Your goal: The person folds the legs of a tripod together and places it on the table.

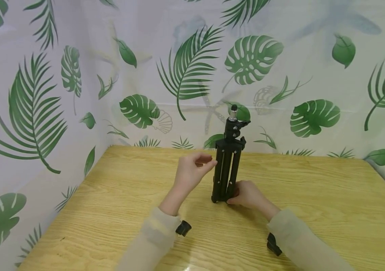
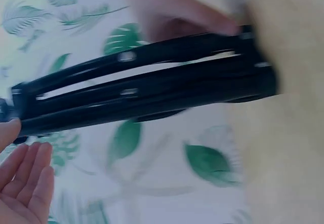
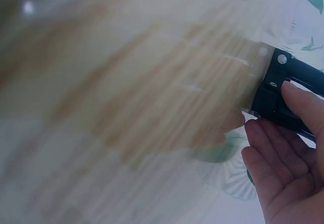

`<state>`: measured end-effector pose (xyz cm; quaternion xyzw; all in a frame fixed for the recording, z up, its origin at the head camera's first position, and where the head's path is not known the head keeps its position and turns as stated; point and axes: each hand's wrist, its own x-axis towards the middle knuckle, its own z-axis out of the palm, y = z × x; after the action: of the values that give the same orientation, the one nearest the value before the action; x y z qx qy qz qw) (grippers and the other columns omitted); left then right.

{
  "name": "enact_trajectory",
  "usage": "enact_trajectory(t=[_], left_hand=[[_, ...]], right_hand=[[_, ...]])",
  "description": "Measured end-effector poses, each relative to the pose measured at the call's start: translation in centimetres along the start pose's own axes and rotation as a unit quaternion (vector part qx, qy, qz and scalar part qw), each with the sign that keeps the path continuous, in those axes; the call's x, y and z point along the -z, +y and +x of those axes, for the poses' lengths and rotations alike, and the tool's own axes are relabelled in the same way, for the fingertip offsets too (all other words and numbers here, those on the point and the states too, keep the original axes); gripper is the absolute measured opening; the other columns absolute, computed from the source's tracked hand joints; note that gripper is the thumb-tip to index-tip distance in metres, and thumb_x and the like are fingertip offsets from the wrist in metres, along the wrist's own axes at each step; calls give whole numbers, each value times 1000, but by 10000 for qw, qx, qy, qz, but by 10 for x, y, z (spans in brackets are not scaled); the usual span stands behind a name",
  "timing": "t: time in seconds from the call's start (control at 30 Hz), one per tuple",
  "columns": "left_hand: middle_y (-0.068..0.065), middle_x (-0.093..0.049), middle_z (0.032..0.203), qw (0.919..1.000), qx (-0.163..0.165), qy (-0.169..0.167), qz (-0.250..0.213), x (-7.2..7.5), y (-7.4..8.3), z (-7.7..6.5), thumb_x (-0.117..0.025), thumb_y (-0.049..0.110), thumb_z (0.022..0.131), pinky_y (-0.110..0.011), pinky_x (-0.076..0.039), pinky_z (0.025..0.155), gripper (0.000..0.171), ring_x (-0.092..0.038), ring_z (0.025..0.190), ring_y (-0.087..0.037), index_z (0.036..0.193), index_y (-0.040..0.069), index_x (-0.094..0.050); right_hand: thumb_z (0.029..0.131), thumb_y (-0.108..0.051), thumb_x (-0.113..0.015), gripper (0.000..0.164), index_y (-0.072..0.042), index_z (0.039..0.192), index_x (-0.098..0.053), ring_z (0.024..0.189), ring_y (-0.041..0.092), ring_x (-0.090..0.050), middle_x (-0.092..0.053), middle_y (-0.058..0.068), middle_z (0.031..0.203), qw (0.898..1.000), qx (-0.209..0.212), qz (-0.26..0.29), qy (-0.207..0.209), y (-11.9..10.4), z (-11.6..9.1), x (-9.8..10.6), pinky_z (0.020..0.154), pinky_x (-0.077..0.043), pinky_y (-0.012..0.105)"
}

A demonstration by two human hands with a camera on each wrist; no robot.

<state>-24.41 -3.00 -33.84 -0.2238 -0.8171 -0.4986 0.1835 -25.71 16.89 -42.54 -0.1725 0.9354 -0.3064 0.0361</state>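
A folded black tripod stand (image 1: 225, 169) is upright over the wooden table, its legs drawn together and a silver stud with a black tip (image 1: 233, 113) on top. My right hand (image 1: 249, 194) grips it low down near the feet. Seen from the right wrist, the thumb (image 3: 304, 105) presses a leg's end while the fingers curve beneath. My left hand (image 1: 190, 171) is beside the upper legs, fingers loosely bent and not wrapped round them. In the left wrist view, the left thumb (image 2: 9, 133) comes right up to the stand's edge, with the fingers (image 2: 30, 176) apart from it.
The wood-grain table (image 1: 128, 188) spreads out on both sides of the stand. Behind it hangs a white leaf-printed cloth (image 1: 199, 135), which also covers the left side. Black wrist devices (image 1: 183, 228) stick out by the sleeves.
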Motion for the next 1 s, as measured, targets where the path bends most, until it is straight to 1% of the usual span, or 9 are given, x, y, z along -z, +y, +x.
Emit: enact_trajectory(t=[0.1, 0.2, 0.27, 0.33, 0.43, 0.53, 0.63, 0.83, 1.0], left_hand=[[-8, -66, 83, 9965, -529, 527, -378, 7, 16, 11, -67, 13, 79, -21, -49, 66, 15, -62, 74, -15, 87, 0, -67], [-10, -65, 82, 9876, -1116, 957, -550, 10, 31, 25, -66, 9, 80, -21, -49, 64, 12, -62, 71, -15, 85, -2, -66], [-11, -65, 83, 9829, -1366, 1103, -560, 11, 40, 34, -65, 8, 81, -19, -49, 64, 11, -62, 71, -15, 85, -2, -66], [-11, -65, 85, 9810, -1477, 1121, -567, 11, 48, 44, -64, 10, 81, -19, -48, 65, 13, -62, 72, -14, 88, -2, -66], [-9, -65, 90, 9849, -1357, 922, -546, 9, 59, 57, -64, 13, 82, -20, -48, 69, 18, -60, 79, -12, 94, 0, -65], [-7, -64, 94, 9904, -1089, 638, -571, 7, 67, 66, -65, 16, 82, -20, -46, 73, 24, -59, 86, -10, 100, 1, -63], [-8, -64, 94, 9926, -903, 476, -654, 3, 72, 74, -64, 15, 82, -17, -45, 72, 24, -59, 87, -11, 102, 1, -62], [-10, -64, 90, 9922, -851, 522, -743, 0, 72, 79, -63, 11, 82, -15, -45, 70, 21, -59, 82, -13, 99, -2, -62], [-11, -64, 88, 9901, -797, 713, -907, 13, 66, 76, -66, 8, 80, -18, -47, 69, 21, -60, 78, -14, 98, -2, -62]], right_hand=[[65, -14, -77, 22, -2, 78, -63, 54, 10, -53, -59, 0, 63, 10000, -23, -48, -19, 1, 0, 0, 51, -44, 26], [66, -14, -77, 22, -2, 79, -63, 54, 10, -53, -59, 0, 64, 9999, -124, -2, -59, 1, 0, 0, 51, -44, 27], [66, -14, -77, 23, -1, 79, -63, 54, 10, -53, -59, 0, 64, 9999, -143, 29, -81, 1, -1, 0, 50, -44, 27], [67, -13, -76, 23, -1, 79, -63, 54, 11, -53, -59, 0, 64, 9998, -163, 70, -92, 1, -1, 0, 50, -44, 27], [67, -13, -76, 22, -1, 79, -63, 54, 11, -53, -59, 0, 64, 9998, -166, 87, -89, 0, -1, 0, 50, -44, 27], [67, -14, -76, 22, -1, 79, -63, 54, 10, -53, -60, 0, 65, 9999, -125, 61, -82, 0, -1, 1, 50, -44, 27], [67, -14, -76, 22, -2, 79, -63, 54, 10, -53, -60, 0, 65, 10000, -32, 20, -81, 1, 0, 1, 50, -44, 27], [66, -13, -76, 21, -2, 79, -64, 53, 9, -54, -61, 0, 64, 9999, 72, 81, -59, -2, 0, 1, 50, -45, 26], [64, -8, -74, 16, -2, 76, -65, 57, 10, -55, -61, 1, 65, 9997, 187, 9, 175, -2, -2, 5, 53, -45, 28]])
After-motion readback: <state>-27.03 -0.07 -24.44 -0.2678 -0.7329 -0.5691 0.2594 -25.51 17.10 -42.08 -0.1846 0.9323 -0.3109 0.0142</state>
